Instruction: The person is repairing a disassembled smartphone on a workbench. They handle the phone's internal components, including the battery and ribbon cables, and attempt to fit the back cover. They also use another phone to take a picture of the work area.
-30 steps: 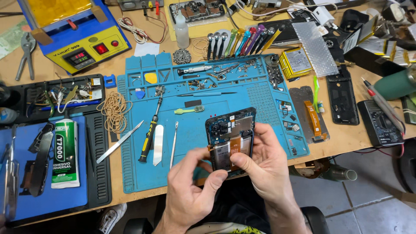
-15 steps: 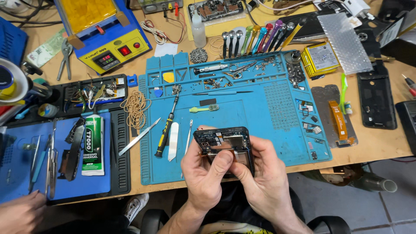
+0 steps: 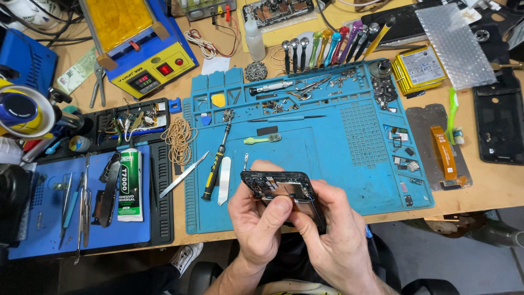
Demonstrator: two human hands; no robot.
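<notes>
Opened black smartphone chassis (image 3: 284, 191), back cover off and inner boards exposed: held above the near edge of the blue silicone repair mat (image 3: 327, 164), tilted, between both hands. Left hand (image 3: 256, 224): curled around the chassis's left side, thumb pressed onto its exposed interior. Right hand (image 3: 333, 235): cupped under the right end, fingers pinching the lower right corner.

On the mat, left portion: black-and-yellow-handled screwdriver (image 3: 215, 169), lying lengthwise; white flat plastic pry tool (image 3: 224, 188) just beside it; slim metal spatula (image 3: 183, 175) across the mat's left edge. Middle of the mat: small green-handled brush (image 3: 262, 139). Far edge of the mat: loose screws and small metal parts in shallow compartments.

Beyond the mat's left edge: bundle of tan rubber bands (image 3: 177, 139); white-and-green adhesive tube (image 3: 130, 183) on a smaller blue mat (image 3: 49, 240). Far left corner of the wooden workbench: blue-and-yellow heating station (image 3: 136, 43). Right edge: stack of yellow-edged phone batteries (image 3: 420, 68); black phone back cover (image 3: 499, 123).
</notes>
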